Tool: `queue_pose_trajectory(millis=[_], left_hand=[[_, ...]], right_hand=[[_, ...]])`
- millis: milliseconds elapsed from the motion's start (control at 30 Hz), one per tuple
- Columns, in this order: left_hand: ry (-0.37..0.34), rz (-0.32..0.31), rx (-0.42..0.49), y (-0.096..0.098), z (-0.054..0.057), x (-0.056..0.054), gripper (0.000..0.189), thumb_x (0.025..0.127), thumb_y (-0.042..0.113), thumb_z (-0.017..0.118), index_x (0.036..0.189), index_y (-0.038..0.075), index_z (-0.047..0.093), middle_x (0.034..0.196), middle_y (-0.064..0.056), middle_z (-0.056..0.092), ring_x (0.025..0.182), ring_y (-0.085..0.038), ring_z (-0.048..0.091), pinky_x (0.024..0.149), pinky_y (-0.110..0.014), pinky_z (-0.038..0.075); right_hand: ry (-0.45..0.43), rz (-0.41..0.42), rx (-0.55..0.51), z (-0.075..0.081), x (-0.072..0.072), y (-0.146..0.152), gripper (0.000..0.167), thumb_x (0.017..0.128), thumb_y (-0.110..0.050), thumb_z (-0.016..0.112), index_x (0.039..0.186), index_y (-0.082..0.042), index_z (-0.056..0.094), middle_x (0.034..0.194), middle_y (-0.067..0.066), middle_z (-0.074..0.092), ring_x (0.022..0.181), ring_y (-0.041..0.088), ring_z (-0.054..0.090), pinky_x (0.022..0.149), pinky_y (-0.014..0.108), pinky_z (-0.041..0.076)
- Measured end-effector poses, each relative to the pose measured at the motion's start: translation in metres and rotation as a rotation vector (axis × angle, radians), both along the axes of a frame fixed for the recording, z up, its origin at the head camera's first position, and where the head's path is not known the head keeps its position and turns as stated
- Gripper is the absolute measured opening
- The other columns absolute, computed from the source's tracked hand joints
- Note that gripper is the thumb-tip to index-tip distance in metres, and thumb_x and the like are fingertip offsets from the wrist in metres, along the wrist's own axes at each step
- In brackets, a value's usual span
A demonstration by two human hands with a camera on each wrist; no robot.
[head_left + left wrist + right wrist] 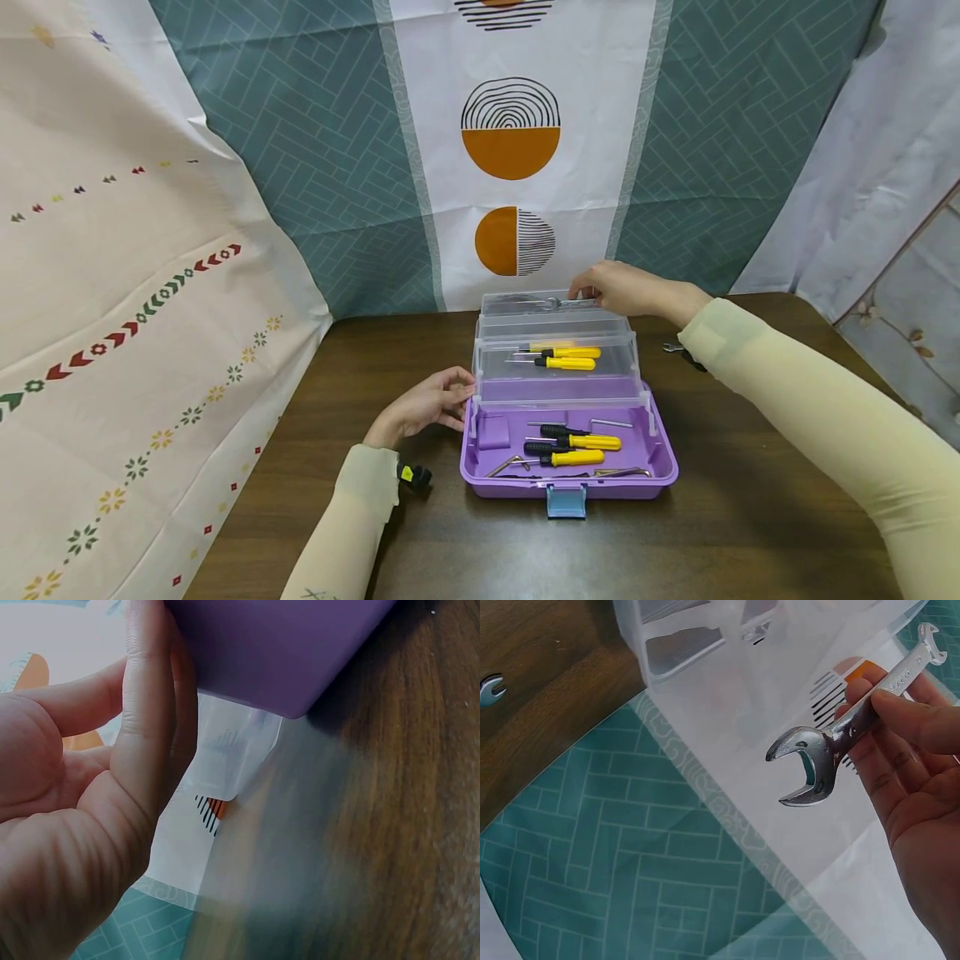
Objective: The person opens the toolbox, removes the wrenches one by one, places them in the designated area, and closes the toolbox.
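Observation:
My right hand point(626, 292) pinches a silver open-end wrench point(853, 724) between thumb and fingers, over the raised clear top tray point(532, 327) of a purple toolbox point(502, 490). One forked end of the wrench points away from the fingers in the right wrist view. At the toolbox's left side, my left hand point(427, 400) touches the wall with its fingers extended. The lower clear tray holds yellow-handled screwdrivers point(570, 364). More screwdrivers point(588, 442), with yellow or black handles, lie in the purple base beside hex keys point(611, 423).
Another wrench point(672, 347) lies on the brown table point(750, 467) right of the box, partly behind the right sleeve. A blue latch point(566, 502) hangs open at the box's front. Patterned curtains point(517, 192) stand behind the table, with a cream cloth point(150, 333) at left.

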State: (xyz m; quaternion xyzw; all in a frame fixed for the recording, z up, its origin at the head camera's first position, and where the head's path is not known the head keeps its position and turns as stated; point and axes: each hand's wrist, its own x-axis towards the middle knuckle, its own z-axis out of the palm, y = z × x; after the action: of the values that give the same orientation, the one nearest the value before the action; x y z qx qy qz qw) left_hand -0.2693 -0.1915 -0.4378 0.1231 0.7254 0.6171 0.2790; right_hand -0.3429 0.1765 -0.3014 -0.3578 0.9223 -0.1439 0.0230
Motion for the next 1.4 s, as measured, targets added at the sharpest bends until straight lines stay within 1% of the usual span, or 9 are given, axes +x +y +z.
queue_pose_trajectory(millis=[467, 600, 733, 867, 1000, 1100, 1200, 1333, 1400], left_hand=[[0.005, -0.014, 0.01, 0.001, 0.003, 0.002, 0.022, 0.111, 0.017, 0.053, 0.127, 0.003, 0.049, 0.096, -0.008, 0.063, 0.08, -0.019, 0.065, 0.073, -0.036, 0.064], [0.003, -0.01, 0.007, 0.001, 0.003, 0.001, 0.02, 0.111, 0.017, 0.052, 0.126, 0.004, 0.049, 0.096, -0.008, 0.063, 0.08, -0.02, 0.065, 0.073, -0.036, 0.064], [-0.004, -0.006, 0.008, 0.001, 0.003, 0.001, 0.019, 0.111, 0.015, 0.051, 0.126, 0.005, 0.05, 0.096, -0.009, 0.062, 0.08, -0.02, 0.064, 0.074, -0.037, 0.064], [0.0, -0.009, 0.008, 0.0, 0.002, 0.001, 0.018, 0.111, 0.015, 0.051, 0.126, 0.005, 0.05, 0.096, -0.009, 0.062, 0.08, -0.02, 0.065, 0.074, -0.037, 0.064], [0.001, -0.008, 0.01, 0.0, 0.001, 0.002, 0.018, 0.111, 0.015, 0.052, 0.126, 0.005, 0.05, 0.096, -0.009, 0.063, 0.08, -0.02, 0.065, 0.073, -0.036, 0.064], [0.002, -0.007, 0.011, 0.0, 0.001, 0.002, 0.018, 0.111, 0.015, 0.052, 0.126, 0.005, 0.05, 0.096, -0.009, 0.062, 0.08, -0.02, 0.065, 0.074, -0.037, 0.064], [0.007, -0.008, 0.009, 0.0, 0.001, 0.002, 0.019, 0.111, 0.016, 0.052, 0.126, 0.005, 0.05, 0.096, -0.009, 0.062, 0.08, -0.02, 0.065, 0.074, -0.037, 0.064], [0.008, -0.011, 0.008, 0.0, 0.003, 0.002, 0.019, 0.111, 0.016, 0.051, 0.126, 0.004, 0.05, 0.096, -0.009, 0.062, 0.08, -0.02, 0.065, 0.074, -0.038, 0.064], [0.007, -0.012, 0.01, 0.0, 0.003, 0.002, 0.019, 0.111, 0.016, 0.051, 0.126, 0.004, 0.05, 0.096, -0.009, 0.061, 0.08, -0.019, 0.065, 0.074, -0.037, 0.064]], right_hand=[[-0.004, -0.03, -0.01, -0.005, -0.001, 0.023, 0.044, 0.089, 0.02, 0.055, 0.122, -0.002, 0.073, 0.108, 0.014, 0.073, 0.095, 0.03, 0.065, 0.086, 0.048, 0.059], [-0.006, -0.045, -0.021, -0.006, -0.001, 0.033, 0.043, 0.09, 0.021, 0.055, 0.123, -0.001, 0.073, 0.108, 0.015, 0.073, 0.095, 0.031, 0.066, 0.086, 0.049, 0.058], [-0.014, -0.05, -0.024, -0.007, 0.0, 0.039, 0.044, 0.09, 0.022, 0.053, 0.123, 0.0, 0.073, 0.108, 0.015, 0.073, 0.092, 0.03, 0.066, 0.086, 0.048, 0.059], [-0.01, -0.047, -0.032, -0.008, 0.002, 0.045, 0.047, 0.089, 0.022, 0.052, 0.123, -0.001, 0.073, 0.106, 0.014, 0.074, 0.09, 0.029, 0.065, 0.083, 0.046, 0.059], [0.0, -0.048, -0.04, -0.007, 0.004, 0.052, 0.049, 0.088, 0.023, 0.05, 0.123, -0.001, 0.074, 0.103, 0.013, 0.073, 0.086, 0.027, 0.062, 0.076, 0.041, 0.055], [0.007, -0.055, -0.044, -0.007, 0.006, 0.058, 0.048, 0.087, 0.023, 0.05, 0.12, -0.001, 0.074, 0.1, 0.011, 0.073, 0.084, 0.026, 0.06, 0.073, 0.039, 0.053], [0.021, -0.055, -0.045, -0.008, 0.007, 0.064, 0.046, 0.086, 0.023, 0.05, 0.116, -0.001, 0.075, 0.094, 0.008, 0.071, 0.08, 0.025, 0.059, 0.07, 0.038, 0.051], [0.032, -0.052, -0.038, -0.011, 0.006, 0.073, 0.046, 0.086, 0.023, 0.049, 0.115, -0.001, 0.075, 0.09, 0.005, 0.069, 0.078, 0.021, 0.058, 0.069, 0.037, 0.05], [0.027, -0.058, -0.036, -0.012, 0.006, 0.077, 0.047, 0.086, 0.023, 0.049, 0.115, -0.002, 0.075, 0.091, 0.005, 0.07, 0.078, 0.02, 0.058, 0.07, 0.038, 0.051]])
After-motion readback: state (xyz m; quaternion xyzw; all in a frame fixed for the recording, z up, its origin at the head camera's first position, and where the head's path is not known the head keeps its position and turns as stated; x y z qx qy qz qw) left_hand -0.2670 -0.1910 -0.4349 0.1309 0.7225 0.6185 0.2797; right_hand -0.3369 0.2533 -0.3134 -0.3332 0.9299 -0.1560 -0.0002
